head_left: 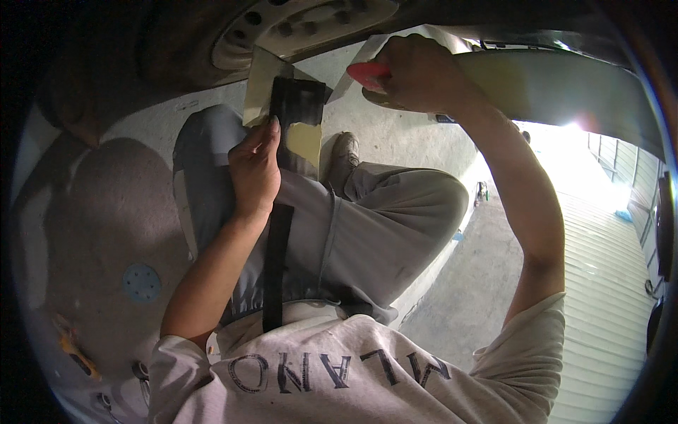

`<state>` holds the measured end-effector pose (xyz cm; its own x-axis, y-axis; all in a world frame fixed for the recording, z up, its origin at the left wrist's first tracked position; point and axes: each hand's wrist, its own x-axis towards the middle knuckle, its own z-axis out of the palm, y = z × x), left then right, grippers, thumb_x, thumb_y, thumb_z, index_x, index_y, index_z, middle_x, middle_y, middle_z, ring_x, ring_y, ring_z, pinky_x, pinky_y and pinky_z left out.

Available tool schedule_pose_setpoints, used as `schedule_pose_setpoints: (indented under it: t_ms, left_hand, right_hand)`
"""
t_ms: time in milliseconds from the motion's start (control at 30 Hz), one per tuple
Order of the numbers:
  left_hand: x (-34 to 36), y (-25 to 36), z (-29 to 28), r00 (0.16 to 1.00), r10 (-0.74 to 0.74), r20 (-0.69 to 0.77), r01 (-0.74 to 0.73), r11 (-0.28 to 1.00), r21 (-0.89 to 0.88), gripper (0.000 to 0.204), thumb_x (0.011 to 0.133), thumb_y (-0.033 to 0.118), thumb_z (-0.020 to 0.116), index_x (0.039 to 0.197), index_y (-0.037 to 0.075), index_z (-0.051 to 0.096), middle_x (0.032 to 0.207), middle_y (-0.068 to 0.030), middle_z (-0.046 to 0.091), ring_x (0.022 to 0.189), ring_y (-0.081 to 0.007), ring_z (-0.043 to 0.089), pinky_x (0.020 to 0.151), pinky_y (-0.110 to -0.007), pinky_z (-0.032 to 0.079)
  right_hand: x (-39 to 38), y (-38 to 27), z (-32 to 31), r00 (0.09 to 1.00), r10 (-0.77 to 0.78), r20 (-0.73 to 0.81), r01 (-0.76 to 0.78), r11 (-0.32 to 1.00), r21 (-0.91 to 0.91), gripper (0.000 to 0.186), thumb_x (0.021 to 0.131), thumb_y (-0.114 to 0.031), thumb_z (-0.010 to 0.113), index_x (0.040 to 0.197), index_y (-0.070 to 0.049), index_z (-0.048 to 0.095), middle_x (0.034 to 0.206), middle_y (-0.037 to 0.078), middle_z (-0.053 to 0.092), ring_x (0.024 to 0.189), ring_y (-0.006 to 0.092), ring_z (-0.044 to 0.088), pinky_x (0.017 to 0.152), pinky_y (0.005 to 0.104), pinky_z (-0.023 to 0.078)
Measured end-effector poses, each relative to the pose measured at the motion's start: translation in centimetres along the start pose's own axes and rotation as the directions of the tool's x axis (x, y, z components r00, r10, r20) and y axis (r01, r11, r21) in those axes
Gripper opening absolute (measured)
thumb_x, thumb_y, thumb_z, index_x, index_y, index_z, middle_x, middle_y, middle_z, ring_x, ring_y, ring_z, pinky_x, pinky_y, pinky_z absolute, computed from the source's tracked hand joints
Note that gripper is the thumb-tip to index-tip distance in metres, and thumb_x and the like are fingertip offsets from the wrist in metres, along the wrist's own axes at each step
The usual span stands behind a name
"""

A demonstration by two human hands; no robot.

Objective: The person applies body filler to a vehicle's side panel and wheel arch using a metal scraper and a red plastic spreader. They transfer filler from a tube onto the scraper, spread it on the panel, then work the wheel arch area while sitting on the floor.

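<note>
My left hand grips a dark flat board, its thumb resting on the board's edge. A patch of yellowish paste covers part of the board's lower half. Behind the board a pale, squarish plate sticks out; whether it is separate I cannot tell. My right hand is closed around a red-handled tool, beside the end of a grey-green curved car panel. Its blade is hard to make out against the pale floor. A yellowish area shows on the panel near my right wrist.
A car wheel stands above the board. On the floor at left lie a blue round disc with holes and a yellow-orange tool. My bent knee is under the panel. A white ribbed surface lies at right.
</note>
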<state>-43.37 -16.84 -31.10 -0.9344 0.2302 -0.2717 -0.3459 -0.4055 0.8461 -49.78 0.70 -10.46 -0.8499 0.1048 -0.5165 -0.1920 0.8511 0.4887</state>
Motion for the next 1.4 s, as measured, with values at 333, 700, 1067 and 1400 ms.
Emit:
schedule_pose_setpoints:
  t_ms: [333,700,1067,1400]
  left_hand:
    - [0.1,-0.2,-0.2,1.0,-0.009,0.026,0.009,1.0,0.015,0.028,0.099,0.023,0.064,0.105,-0.003,0.072,0.085,-0.0001,0.068,0.081,-0.0064,0.053,0.077,-0.023,0.043]
    - [0.2,-0.3,-0.3,0.99,-0.138,-0.01,0.137,0.989,-0.056,0.032,0.099,0.024,0.064,0.115,-0.003,0.07,0.105,-0.0067,0.072,0.097,-0.0112,0.061,0.09,-0.026,0.046]
    - [0.5,-1.6,0.3,0.984,-0.157,0.086,0.165,0.982,-0.095,0.033,0.1,0.021,0.063,0.119,-0.006,0.067,0.108,-0.0069,0.071,0.097,-0.0088,0.06,0.091,-0.024,0.044]
    - [0.4,-1.3,0.2,0.985,-0.167,0.05,0.17,0.984,-0.055,0.035,0.098,0.023,0.066,0.119,-0.005,0.068,0.11,-0.0073,0.071,0.101,-0.0105,0.06,0.094,-0.025,0.044]
  right_hand:
    - [-5.9,-0.5,-2.0,0.934,0.033,-0.355,0.025,0.987,0.158,0.014,0.089,-0.022,0.066,0.094,-0.015,0.078,0.088,0.011,0.072,0.081,0.033,0.069,0.068,0.0458,0.056]
    - [-14.4,-5.3,7.2,0.818,-0.086,-0.569,0.097,0.995,-0.011,0.03,0.072,-0.029,0.072,0.102,-0.023,0.076,0.129,-0.002,0.064,0.111,0.0184,0.06,0.094,0.0407,0.039]
    - [-9.4,-4.1,13.2,0.787,-0.08,-0.612,0.041,0.996,-0.078,0.029,0.077,-0.025,0.065,0.103,-0.019,0.075,0.133,0.0,0.062,0.108,0.0162,0.057,0.086,0.0316,0.043]
    - [-9.9,-4.0,12.9,0.727,-0.114,-0.677,0.042,0.992,-0.123,0.026,0.077,-0.026,0.065,0.1,-0.023,0.077,0.135,0.001,0.06,0.113,0.0158,0.053,0.089,0.0321,0.042]
